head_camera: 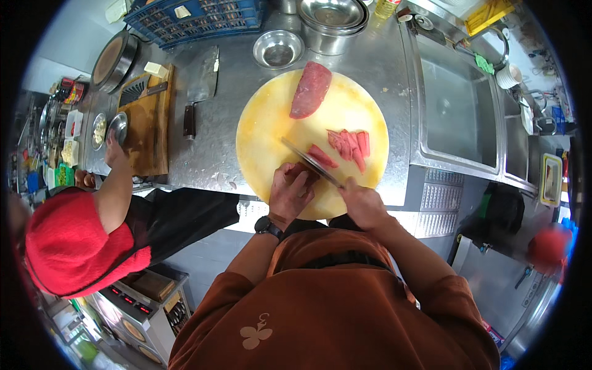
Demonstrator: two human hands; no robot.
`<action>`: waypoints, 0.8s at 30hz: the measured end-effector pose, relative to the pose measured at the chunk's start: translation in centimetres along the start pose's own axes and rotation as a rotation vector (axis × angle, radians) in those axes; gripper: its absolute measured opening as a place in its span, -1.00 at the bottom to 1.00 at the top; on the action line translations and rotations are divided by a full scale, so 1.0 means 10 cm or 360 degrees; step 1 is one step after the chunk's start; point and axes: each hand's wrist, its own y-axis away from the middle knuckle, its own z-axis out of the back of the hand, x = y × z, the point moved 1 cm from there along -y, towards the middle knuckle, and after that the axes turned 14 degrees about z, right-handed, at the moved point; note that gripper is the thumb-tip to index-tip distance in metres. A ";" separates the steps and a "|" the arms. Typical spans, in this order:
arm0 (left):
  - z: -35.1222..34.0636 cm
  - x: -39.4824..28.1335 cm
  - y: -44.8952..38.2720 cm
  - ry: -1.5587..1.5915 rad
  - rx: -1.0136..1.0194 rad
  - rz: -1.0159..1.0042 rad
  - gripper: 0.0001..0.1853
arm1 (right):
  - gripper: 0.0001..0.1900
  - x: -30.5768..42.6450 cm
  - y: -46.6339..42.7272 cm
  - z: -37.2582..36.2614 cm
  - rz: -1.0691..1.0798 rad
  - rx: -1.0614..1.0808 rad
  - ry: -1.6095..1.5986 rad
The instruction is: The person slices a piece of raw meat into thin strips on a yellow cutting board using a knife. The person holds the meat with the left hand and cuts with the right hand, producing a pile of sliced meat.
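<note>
A round yellow cutting board [263, 115] lies on the steel counter before me. My right hand [365, 203] grips a knife [319, 167], its blade slanting up and left across the board. My left hand [290, 192] presses a piece of red meat [303, 175] against the board, just left of the blade. On the blade's other side lies a cut slice [323, 156]. Several meat strips [349, 145] are grouped farther right. A larger slab of meat [311, 90] rests near the board's far edge. The knife's handle is mostly hidden in my right hand.
A cleaver [202, 83] and a wooden board [159, 138] lie to the left, where a co-worker in red [69, 240] reaches toward a small metal bowl [119, 125]. Steel bowls [278, 48] and a blue crate [199, 21] stand behind; a sink [458, 101] is at right.
</note>
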 end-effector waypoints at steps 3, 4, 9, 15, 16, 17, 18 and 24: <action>-0.05 0.07 0.02 0.0000 -0.0041 -0.0064 -0.39 | -0.74 -0.13 0.21 0.20 -0.0131 -0.0147 0.0009; -0.05 0.06 0.03 0.0056 -0.0023 -0.0030 -0.42 | -0.73 -0.12 0.26 0.25 -0.0128 -0.0231 0.0051; -0.03 0.03 0.00 0.0040 -0.0046 -0.0123 -0.52 | -0.81 0.21 0.41 0.35 0.0182 -0.0210 0.0281; -0.11 0.08 0.04 0.1342 0.0335 0.0840 -0.50 | -0.90 0.47 0.57 0.35 0.0263 -0.0008 0.0333; -0.14 0.12 0.06 0.1358 0.0397 0.0799 -0.57 | -0.91 0.48 0.59 0.35 0.0300 -0.0051 0.0375; -0.15 0.12 0.07 0.1377 0.0465 0.0758 -0.63 | -0.88 0.49 0.61 0.35 0.0302 -0.0044 0.0357; -0.16 0.13 0.08 0.1395 0.0531 0.0719 -0.68 | -0.89 0.49 0.62 0.36 0.0280 -0.0015 0.0357; -0.07 -0.01 -0.06 0.0995 0.0352 0.0538 -0.56 | -0.92 0.45 0.60 0.40 0.0292 0.0051 0.0297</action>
